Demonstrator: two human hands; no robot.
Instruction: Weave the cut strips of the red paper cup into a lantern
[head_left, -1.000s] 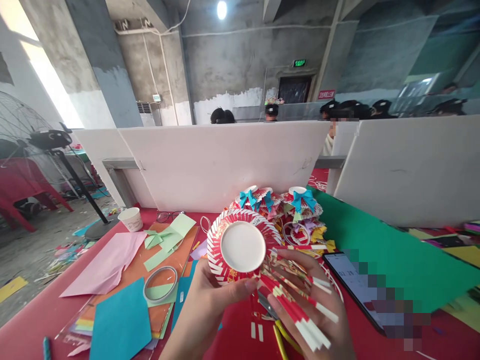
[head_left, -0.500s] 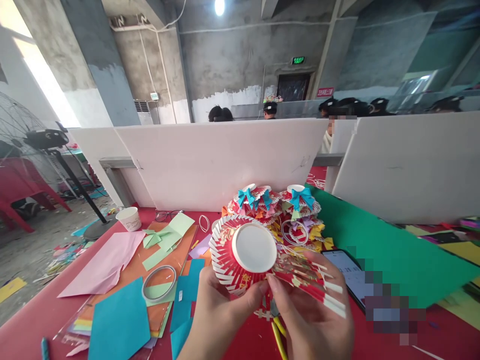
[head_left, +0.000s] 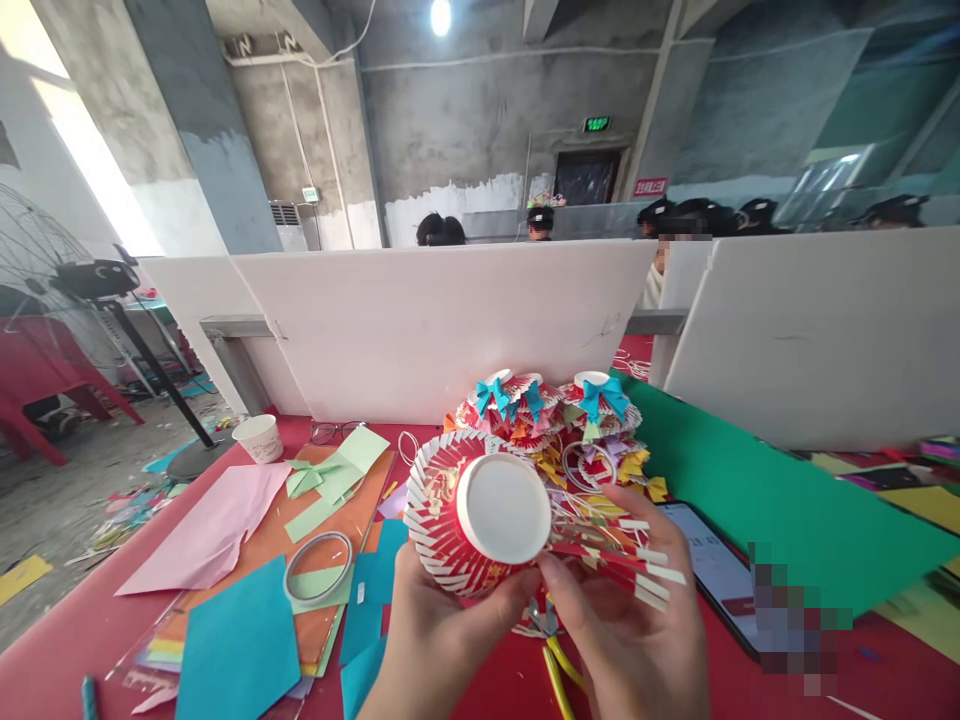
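Note:
A red-and-white paper cup lantern (head_left: 480,520), its cup bottom facing me, is held above the red table (head_left: 90,625). My left hand (head_left: 442,640) grips its lower edge from below, thumb on the woven strips. My right hand (head_left: 626,625) pinches the loose red strips with white tips (head_left: 637,570) that fan out to the right. Behind them stands a heap of finished lanterns with blue bows (head_left: 555,410).
Coloured paper sheets (head_left: 240,640) and a tape ring (head_left: 319,565) lie at left, with a paper cup (head_left: 259,437) and glasses (head_left: 334,431) further back. A phone (head_left: 712,575) and green sheet (head_left: 780,510) lie at right. Yellow-handled scissors (head_left: 559,670) lie under my hands. White partitions (head_left: 442,325) stand behind.
The lantern has turned and tilted slightly. My right hand has gathered the loose strips closer together and moved up toward the cup.

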